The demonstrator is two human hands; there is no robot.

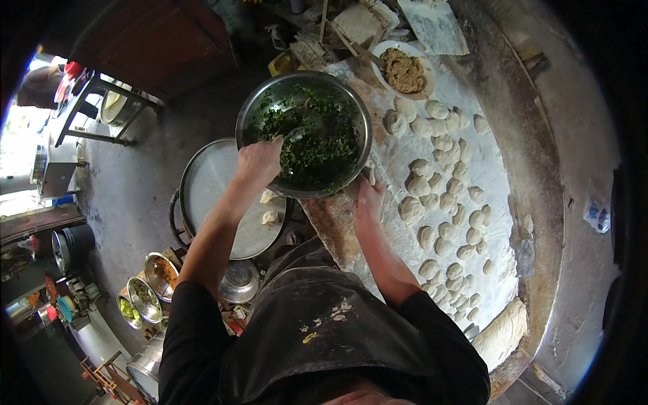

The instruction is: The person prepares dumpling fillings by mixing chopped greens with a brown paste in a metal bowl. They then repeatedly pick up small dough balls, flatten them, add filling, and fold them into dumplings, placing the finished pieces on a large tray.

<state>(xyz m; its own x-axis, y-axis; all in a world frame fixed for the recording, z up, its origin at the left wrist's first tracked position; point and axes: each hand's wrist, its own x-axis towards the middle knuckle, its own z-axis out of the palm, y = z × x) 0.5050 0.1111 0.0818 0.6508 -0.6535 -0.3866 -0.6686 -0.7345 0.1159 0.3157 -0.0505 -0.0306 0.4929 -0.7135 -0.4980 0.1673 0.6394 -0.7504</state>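
A large steel bowl (365, 132) of chopped green filling (319, 157) is in front of me. My left hand (260, 163) reaches over its near left rim with fingers closed on a metal spoon (297, 132), whose bowl end rests in the greens. At the lower right rim is my right hand (369, 200), palm partly hidden by the bowl. Something pale shows by its fingers; whether that is dough or floury skin I cannot tell. Many rounds of dough (418, 186) lie on the floured worktop (390, 243) to the right.
Left of the worktop, a round lined tray (207, 177) carries two dough pieces (271, 217). An oval dish of brown paste (403, 71) sits at the far end. A dough slab (501, 331) lies near right. Bowls of shredded orange filling (164, 273) and greens (144, 298) stand lower left.
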